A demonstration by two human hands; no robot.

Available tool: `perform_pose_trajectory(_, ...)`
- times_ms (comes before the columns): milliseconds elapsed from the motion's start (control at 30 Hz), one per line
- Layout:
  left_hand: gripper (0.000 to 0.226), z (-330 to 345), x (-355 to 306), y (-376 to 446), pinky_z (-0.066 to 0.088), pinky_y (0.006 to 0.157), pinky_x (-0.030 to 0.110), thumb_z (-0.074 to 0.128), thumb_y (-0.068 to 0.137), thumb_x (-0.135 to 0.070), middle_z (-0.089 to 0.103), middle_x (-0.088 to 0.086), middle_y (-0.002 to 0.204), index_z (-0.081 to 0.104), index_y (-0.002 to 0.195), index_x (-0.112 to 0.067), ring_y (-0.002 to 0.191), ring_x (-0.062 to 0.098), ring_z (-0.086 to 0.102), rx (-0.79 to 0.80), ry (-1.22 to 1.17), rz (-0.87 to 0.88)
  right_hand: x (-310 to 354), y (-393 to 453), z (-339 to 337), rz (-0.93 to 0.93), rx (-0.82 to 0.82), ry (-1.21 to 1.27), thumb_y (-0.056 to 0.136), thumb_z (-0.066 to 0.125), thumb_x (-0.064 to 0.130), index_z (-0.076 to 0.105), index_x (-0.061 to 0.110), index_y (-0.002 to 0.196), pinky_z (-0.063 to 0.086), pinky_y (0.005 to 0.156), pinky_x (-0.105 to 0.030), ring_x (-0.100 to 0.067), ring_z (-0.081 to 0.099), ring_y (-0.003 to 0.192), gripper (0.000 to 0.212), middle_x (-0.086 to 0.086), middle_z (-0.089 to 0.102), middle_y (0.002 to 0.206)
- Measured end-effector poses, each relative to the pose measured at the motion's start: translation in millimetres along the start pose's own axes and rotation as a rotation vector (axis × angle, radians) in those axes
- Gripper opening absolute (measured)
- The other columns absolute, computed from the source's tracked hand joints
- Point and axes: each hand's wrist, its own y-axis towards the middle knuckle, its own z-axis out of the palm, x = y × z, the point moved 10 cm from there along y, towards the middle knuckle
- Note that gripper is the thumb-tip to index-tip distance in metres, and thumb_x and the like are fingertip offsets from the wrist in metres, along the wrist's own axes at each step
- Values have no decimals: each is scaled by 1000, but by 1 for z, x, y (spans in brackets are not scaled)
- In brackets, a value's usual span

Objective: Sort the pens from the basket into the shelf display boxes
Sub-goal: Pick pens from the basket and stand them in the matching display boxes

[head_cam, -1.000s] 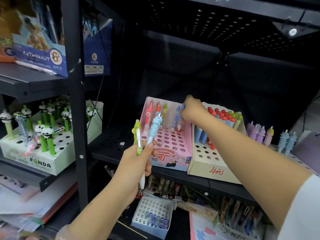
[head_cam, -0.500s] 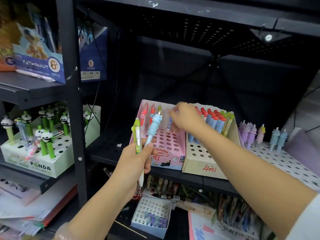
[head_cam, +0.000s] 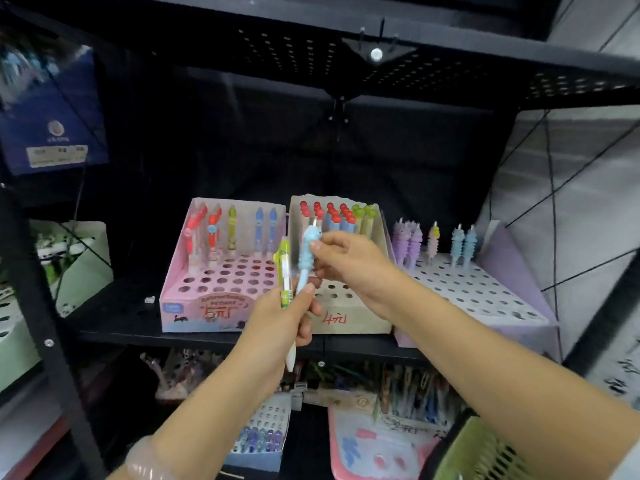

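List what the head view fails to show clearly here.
- Lower barrel of the blue pen: covered by the left hand.
- Green basket: cut off by the bottom edge, contents unseen.
- Label on the blue box, upper left: blurred, unreadable.
- Pens on the lower shelf: blurred, partly behind the right forearm.

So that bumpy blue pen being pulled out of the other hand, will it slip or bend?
The blue pen probably won't slip: its ribbed, soft-looking sleeve gives the right hand something to pinch. It likely stays stiff, since it stands straight in the left hand. Laid down, the bumps may limit rolling.
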Motion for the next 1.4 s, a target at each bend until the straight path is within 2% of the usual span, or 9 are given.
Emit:
perform_pose_trajectory(67, 16, 26, 8, 2, 33, 37, 19, 49, 95, -22, 57, -2, 55, 61, 99, -14, 38, 8, 38, 66, -5, -40, 0, -7, -33, -21, -114, -12, 97, 49, 23, 58, 17, 100, 57, 72, -27, -11, 67, 74, 12, 0, 68, 87)
perform_pose_trajectory(200, 15, 64, 22, 9, 28, 35, 18, 51, 94, -28, 54, 0, 60, 58, 99, -15, 36, 8, 34, 113, 63, -92, 11, -26, -133, -137, -496, -28, 97, 48, 23, 49, 20, 88, 50, 49, -16, -5, 66, 55, 9, -2, 66, 77)
perform_pose_trajectory(400, 9, 106, 28, 29, 27, 35, 19, 46, 95, -18, 51, 4, 58, 49, 87, -15, 37, 10, 35, 122, 40, -114, -4, -47, -259, -93, -815, -591, 95, 52, 22, 42, 11, 94, 52, 65, -37, -27, 64, 77, 14, -8, 63, 81)
perform_pose_trajectory(467, 8, 118, 29, 36, 28, 36, 20, 43, 93, -13, 54, 3, 55, 50, 89, -13, 37, 10, 36, 115, -10, -141, -14, -44, -280, -54, -818, -702, 95, 51, 19, 43, 5, 100, 50, 68, -43, -35, 61, 81, 17, -20, 62, 88)
perform_pose_trajectory(667, 15, 147, 31, 48, 33, 38, 23, 39, 99, -17, 57, 0, 58, 53, 95, -15, 43, 12, 41, 174, 25, -67, -35, -27, -303, -9, -821, -855, 97, 47, 17, 41, -1, 106, 33, 59, -31, -33, 58, 81, 21, -21, 58, 88)
perform_pose_trajectory(900, 22, 145, 36, 56, 32, 35, 20, 36, 100, -17, 59, 0, 58, 56, 109, -17, 40, 11, 40, 194, 3, -51, -67, -4, -317, 150, -753, -955, 96, 46, 14, 45, -7, 114, 45, 76, -38, -40, 58, 100, 27, -26, 59, 110)
perform_pose_trajectory(1167, 18, 132, 33, 53, 37, 39, 19, 38, 97, -9, 66, -4, 60, 54, 96, -17, 42, 7, 45, 165, 42, -28, -99, -7, -314, 407, -752, -993, 99, 39, 10, 34, -5, 132, 45, 85, -38, -38, 54, 113, 37, -24, 51, 127)
perform_pose_trajectory(1300, 16, 123, 26, 52, 40, 44, 19, 41, 96, -9, 68, -3, 70, 55, 98, -15, 45, 4, 48, 152, 81, 29, -38, -20, -277, 40, -870, -887, 93, 54, 18, 52, 4, 116, 42, 73, -27, -26, 59, 94, 27, -11, 60, 109)
perform_pose_trajectory(1400, 15, 119, 21, 51, 41, 49, 20, 42, 95, -8, 68, -10, 67, 55, 98, -17, 48, 3, 49, 145, 109, 71, -19, -7, -199, -78, -458, -518, 92, 54, 36, 63, 18, 93, 45, 64, -15, -2, 58, 67, 20, 11, 64, 78)
